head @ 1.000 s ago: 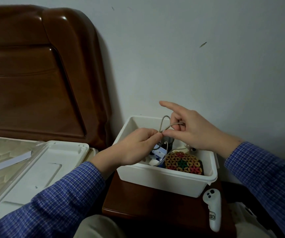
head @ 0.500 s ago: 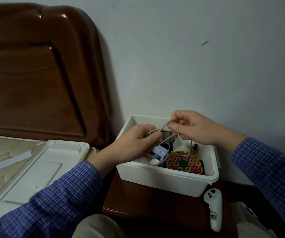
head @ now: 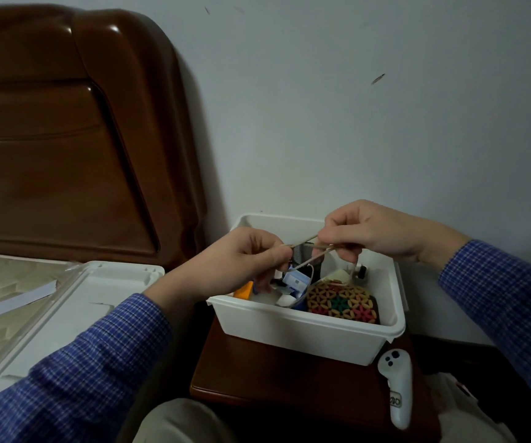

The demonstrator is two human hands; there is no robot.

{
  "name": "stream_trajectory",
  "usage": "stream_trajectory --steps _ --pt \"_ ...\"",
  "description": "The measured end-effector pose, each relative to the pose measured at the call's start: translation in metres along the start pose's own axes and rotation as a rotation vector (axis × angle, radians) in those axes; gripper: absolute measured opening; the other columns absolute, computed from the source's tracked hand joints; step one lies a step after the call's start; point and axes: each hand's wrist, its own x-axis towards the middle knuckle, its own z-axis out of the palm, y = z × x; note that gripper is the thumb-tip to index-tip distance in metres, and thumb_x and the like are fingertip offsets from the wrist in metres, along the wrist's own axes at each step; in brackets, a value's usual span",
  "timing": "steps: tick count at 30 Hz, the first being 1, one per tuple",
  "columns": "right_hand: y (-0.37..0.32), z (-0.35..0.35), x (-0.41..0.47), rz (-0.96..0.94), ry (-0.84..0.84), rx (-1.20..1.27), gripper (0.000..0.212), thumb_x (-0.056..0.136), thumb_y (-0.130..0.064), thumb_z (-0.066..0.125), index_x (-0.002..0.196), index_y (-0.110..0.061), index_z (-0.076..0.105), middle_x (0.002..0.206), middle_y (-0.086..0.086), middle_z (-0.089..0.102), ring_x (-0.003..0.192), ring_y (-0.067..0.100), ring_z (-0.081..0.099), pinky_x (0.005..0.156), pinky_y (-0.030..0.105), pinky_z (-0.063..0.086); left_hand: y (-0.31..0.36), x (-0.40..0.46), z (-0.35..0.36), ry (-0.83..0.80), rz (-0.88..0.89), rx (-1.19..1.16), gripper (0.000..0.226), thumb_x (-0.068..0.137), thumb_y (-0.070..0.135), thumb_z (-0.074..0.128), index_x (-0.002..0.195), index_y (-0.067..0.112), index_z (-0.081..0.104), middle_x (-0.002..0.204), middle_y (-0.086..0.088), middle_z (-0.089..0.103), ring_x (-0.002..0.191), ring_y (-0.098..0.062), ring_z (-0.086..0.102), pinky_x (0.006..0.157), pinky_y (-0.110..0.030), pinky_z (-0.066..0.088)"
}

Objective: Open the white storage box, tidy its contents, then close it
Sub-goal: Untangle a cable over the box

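Fingers of the left hand and right hand are pinched on a thin beige cord, held above the open white plastic storage box at the wooden stand's far edge. Cord is judged light, limp and tangle-prone; best gripped at its loops.

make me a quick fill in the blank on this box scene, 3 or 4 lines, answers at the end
1. Both hands hold a thin beige cord above the open white ____.
2. The box's lid lies on the ____, to the left of the nightstand.
3. The left hand and right hand each ____ the cord.
4. A white controller lies on the nightstand in ____ of the box.

Answers: box; bed; pinch; front
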Motion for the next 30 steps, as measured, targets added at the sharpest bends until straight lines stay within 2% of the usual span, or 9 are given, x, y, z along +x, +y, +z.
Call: stream_trajectory --steps 2,5,7,10,15,20,25,28,30 --pt "0.000 0.005 0.003 -0.021 0.144 -0.062 0.035 0.088 -0.024 0.075 0.058 -0.024 0.057 0.060 0.021 0.059 0.052 0.023 0.052 0.056 0.033 0.044 -0.001 0.001 0.002 0.041 0.011 -0.003 0.033 0.103 0.031 0.054 0.079 0.012 0.067 0.055 -0.004 0.059 0.053 -0.016 0.057 0.061 -0.025 0.049" --pt "0.003 0.015 0.008 -0.053 0.316 -0.042 0.034 0.086 -0.023 0.077 0.061 -0.020 0.054 0.064 0.022 0.065 0.040 0.010 0.043 0.043 0.020 0.036 -0.001 0.002 0.004 0.097 0.002 -0.050 0.034 0.103 0.029 0.054 0.081 0.006 0.067 0.057 0.001 0.059 0.056 -0.016 0.058 0.058 -0.021 0.049" --pt "0.005 0.021 0.010 -0.066 0.390 -0.016 0.032 0.086 -0.022 0.077 0.065 -0.016 0.054 0.063 0.014 0.067 0.041 0.007 0.043 0.044 0.018 0.035 -0.001 0.001 0.005 0.110 0.004 -0.060 0.034 0.103 0.027 0.055 0.085 0.001 0.068 0.059 0.002 0.061 0.059 -0.016 0.060 0.060 -0.023 0.052" --pt "0.006 0.026 0.013 -0.091 0.483 -0.031 0.025 0.086 -0.017 0.076 0.073 -0.017 0.055 0.058 0.009 0.058 0.051 0.017 0.047 0.054 0.027 0.044 0.000 0.000 0.007 0.158 0.017 -0.059 0.031 0.102 0.026 0.056 0.089 0.003 0.072 0.063 -0.005 0.061 0.061 -0.017 0.061 0.067 -0.029 0.057" --pt "0.001 0.030 0.016 -0.214 0.589 -0.210 0.022 0.087 -0.006 0.060 0.079 -0.024 0.051 0.056 -0.009 0.042 0.051 0.009 0.035 0.053 0.023 0.036 0.001 0.000 0.010 0.197 -0.026 0.017 0.031 0.099 0.026 0.061 0.085 0.002 0.074 0.061 -0.008 0.059 0.057 -0.014 0.057 0.058 -0.020 0.051" --pt "0.002 0.035 0.015 -0.283 0.588 -0.646 0.017 0.088 -0.011 0.051 0.084 -0.024 0.041 0.061 -0.009 0.043 0.055 0.012 0.040 0.054 0.035 0.035 0.007 0.003 0.005 0.119 -0.109 0.278 0.030 0.098 0.026 0.061 0.082 0.003 0.071 0.062 -0.015 0.055 0.051 -0.009 0.050 0.050 -0.020 0.044" --pt "0.009 0.032 0.015 -0.214 0.414 -0.646 0.014 0.094 -0.015 0.041 0.091 -0.027 0.044 0.076 -0.008 0.052 0.066 0.012 0.048 0.059 0.031 0.037 0.013 0.002 -0.006 0.056 -0.112 0.612 0.031 0.097 0.022 0.054 0.082 -0.003 0.064 0.064 -0.018 0.053 0.052 -0.013 0.038 0.050 -0.030 0.036" --pt "0.011 0.030 0.016 -0.133 0.317 -0.672 0.014 0.101 -0.023 0.037 0.101 -0.029 0.049 0.065 -0.004 0.059 0.056 0.012 0.052 0.054 0.034 0.041 0.015 0.002 -0.012 0.001 -0.164 0.767 0.029 0.097 0.023 0.052 0.084 -0.001 0.064 0.071 -0.017 0.061 0.056 -0.017 0.043 0.054 -0.038 0.040" --pt "0.011 0.032 0.019 -0.124 0.296 -0.670 0.016 0.102 -0.022 0.036 0.105 -0.028 0.051 0.059 -0.008 0.054 0.052 0.005 0.049 0.053 0.026 0.035 0.017 0.003 -0.013 -0.029 -0.208 0.792 0.026 0.095 0.021 0.053 0.083 0.002 0.066 0.068 -0.009 0.060 0.059 -0.018 0.047 0.056 -0.036 0.041"
